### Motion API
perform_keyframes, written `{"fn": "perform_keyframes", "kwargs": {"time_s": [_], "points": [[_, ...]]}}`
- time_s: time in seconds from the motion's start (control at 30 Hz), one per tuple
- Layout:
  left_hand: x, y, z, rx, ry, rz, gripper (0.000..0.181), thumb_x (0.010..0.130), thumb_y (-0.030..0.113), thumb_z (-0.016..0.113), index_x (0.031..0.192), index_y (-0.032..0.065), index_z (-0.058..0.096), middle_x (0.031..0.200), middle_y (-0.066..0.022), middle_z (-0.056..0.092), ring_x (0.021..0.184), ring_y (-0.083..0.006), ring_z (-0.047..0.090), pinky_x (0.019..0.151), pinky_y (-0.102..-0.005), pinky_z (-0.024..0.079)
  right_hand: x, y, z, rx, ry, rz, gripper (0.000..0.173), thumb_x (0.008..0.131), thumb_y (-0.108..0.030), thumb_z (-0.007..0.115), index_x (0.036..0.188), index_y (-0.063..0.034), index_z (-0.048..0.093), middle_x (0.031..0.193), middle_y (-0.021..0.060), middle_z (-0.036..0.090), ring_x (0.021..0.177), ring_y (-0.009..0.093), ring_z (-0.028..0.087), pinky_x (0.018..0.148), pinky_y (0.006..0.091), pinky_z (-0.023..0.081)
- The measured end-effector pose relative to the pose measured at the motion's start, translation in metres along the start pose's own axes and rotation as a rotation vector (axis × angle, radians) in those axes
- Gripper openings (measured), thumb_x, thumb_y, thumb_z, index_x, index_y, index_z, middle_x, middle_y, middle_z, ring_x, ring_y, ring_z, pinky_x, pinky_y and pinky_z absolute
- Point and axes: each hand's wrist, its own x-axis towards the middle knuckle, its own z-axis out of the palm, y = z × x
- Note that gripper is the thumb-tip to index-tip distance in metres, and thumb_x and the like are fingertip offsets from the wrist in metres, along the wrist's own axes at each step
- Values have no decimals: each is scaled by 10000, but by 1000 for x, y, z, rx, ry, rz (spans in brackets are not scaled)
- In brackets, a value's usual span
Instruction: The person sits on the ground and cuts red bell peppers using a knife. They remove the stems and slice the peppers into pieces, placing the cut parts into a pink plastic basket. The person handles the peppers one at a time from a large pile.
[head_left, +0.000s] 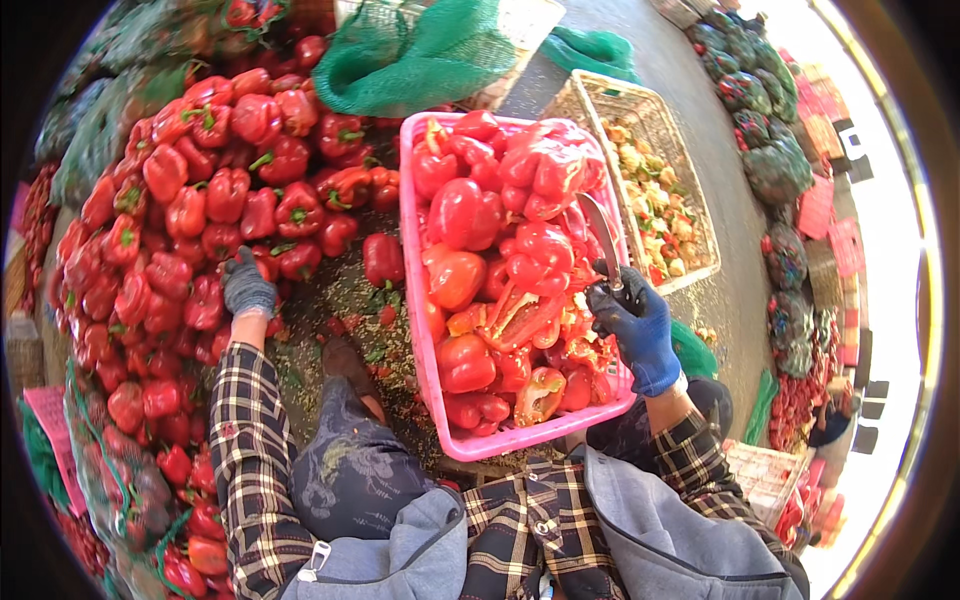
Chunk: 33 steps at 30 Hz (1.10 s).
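My left hand (248, 287), in a grey knit glove, reaches into a large heap of red bell peppers (227, 193). Its fingers touch the peppers at the heap's near side, and whether they grip one is hidden. In a blue glove with dark fingers, my right hand (637, 326) grips a knife (602, 232) whose curved blade points up and away from me. The knife is over the right side of a pink plastic crate (417, 315). Cored and cut red peppers (466, 214) fill this crate, some showing their pale insides.
Beyond the right hand, a cream plastic crate (590, 120) holds pepper cores (652, 199). Green mesh netting (420, 56) drapes over another crate at the top. Filled mesh sacks (112, 480) stand at the left. Seeds and scraps litter the floor (330, 375).
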Motion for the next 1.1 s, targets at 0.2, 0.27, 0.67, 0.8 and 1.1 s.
{"fn": "perform_keyframes", "kwargs": {"time_s": [0.2,0.27,0.67,0.8,1.1], "points": [[20,-39,-7,-989,-99,-193,435,671,197,678,1073,62,581,994,-165,640,937,-367,616,859,-429,521,4,11,-10,371,14,151,365,851,-90,678,1180,25,567,815,58,652,509,110,576,465,228,460],[14,-58,3,-1740,-232,-304,396,677,198,687,1035,47,608,987,-136,647,921,-321,621,855,-418,526,-1,15,-12,503,-96,198,357,876,-156,649,1184,6,571,881,96,673,533,133,587,487,267,480],[-254,169,-286,-1752,-728,755,842,509,137,748,1296,38,466,1210,-104,543,1103,-245,548,996,-369,453,-65,3,12,1193,-793,390,519,962,-481,499,1268,-62,521,1025,93,677,652,128,635,441,217,455],[-311,211,-278,-1397,-571,990,959,541,79,836,1384,30,382,1318,-121,495,1204,-226,500,1075,-340,371,-79,18,-7,1300,-530,176,532,944,-544,492,1250,-111,524,939,57,662,631,133,617,433,214,434],[-346,251,-229,-1307,-323,829,975,425,35,882,1284,46,421,1170,-103,546,1059,-231,553,904,-350,508,-97,41,-66,729,-189,13,356,940,-322,574,1209,-92,537,812,37,631,604,173,629,477,304,479]]}}
